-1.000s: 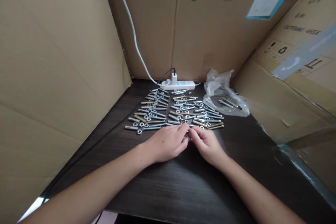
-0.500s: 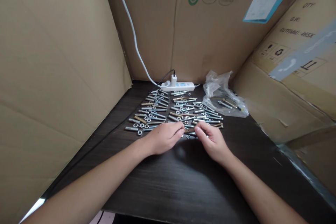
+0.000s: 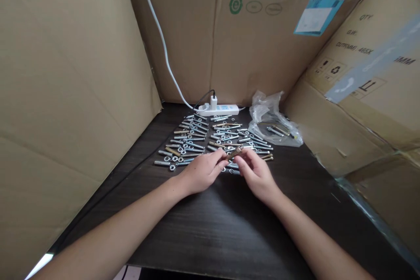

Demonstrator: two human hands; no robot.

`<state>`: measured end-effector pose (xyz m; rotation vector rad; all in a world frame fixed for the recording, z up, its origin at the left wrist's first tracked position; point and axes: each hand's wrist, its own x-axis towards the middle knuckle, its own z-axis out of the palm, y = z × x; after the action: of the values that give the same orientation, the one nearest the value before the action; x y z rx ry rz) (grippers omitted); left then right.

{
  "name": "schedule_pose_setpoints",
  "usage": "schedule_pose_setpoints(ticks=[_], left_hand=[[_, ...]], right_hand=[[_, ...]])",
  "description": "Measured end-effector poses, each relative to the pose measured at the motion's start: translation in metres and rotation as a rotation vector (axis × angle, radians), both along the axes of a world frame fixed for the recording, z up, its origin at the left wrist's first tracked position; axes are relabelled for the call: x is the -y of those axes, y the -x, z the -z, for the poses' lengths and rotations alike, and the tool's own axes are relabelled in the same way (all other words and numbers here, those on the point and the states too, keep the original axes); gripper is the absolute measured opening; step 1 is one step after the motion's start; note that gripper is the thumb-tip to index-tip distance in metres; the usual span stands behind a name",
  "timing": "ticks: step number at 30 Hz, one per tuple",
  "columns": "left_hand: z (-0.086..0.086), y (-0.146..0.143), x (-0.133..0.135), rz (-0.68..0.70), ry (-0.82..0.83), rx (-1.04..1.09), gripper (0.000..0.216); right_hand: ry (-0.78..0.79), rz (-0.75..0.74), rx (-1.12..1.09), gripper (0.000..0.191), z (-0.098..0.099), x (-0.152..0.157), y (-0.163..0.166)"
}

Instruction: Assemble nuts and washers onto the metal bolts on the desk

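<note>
My left hand (image 3: pixel 201 173) and my right hand (image 3: pixel 254 174) meet over the dark table (image 3: pixel 210 227), both pinching one brass-coloured bolt (image 3: pixel 233 154) held tilted between the fingertips. The left hand grips its lower end, the right its upper end. Just beyond the hands lie several rows of bolts and nuts (image 3: pixel 203 138), silver and brass, laid out side by side. A few loose pieces (image 3: pixel 231 168) rest directly under the fingers.
A white power strip (image 3: pixel 218 109) with a plugged charger and a white cable sits at the back. A crumpled clear plastic bag (image 3: pixel 274 120) with more bolts lies to the right. Cardboard boxes (image 3: pixel 65 74) wall in the table on three sides.
Both hands have lifted the brass bolt off the table and tilted it upward. The camera view has shifted slightly to the right.
</note>
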<state>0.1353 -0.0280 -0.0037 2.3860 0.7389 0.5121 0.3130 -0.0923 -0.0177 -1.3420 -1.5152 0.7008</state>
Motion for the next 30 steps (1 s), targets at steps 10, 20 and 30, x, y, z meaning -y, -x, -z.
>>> schedule_pose_setpoints(ticks=[10,20,30], left_hand=[[-0.007,0.001,0.004,0.016,-0.126,-0.032,0.018],[-0.007,0.007,-0.006,0.071,-0.275,-0.111,0.017],[-0.002,0.012,-0.022,-0.015,-0.343,-0.147,0.017]], right_hand=[[-0.188,0.140,0.548,0.009,-0.026,-0.030,-0.030],[0.325,0.433,1.218,0.027,-0.014,-0.090,-0.158],[0.309,0.404,1.225,0.029,-0.005,-0.098,-0.161]])
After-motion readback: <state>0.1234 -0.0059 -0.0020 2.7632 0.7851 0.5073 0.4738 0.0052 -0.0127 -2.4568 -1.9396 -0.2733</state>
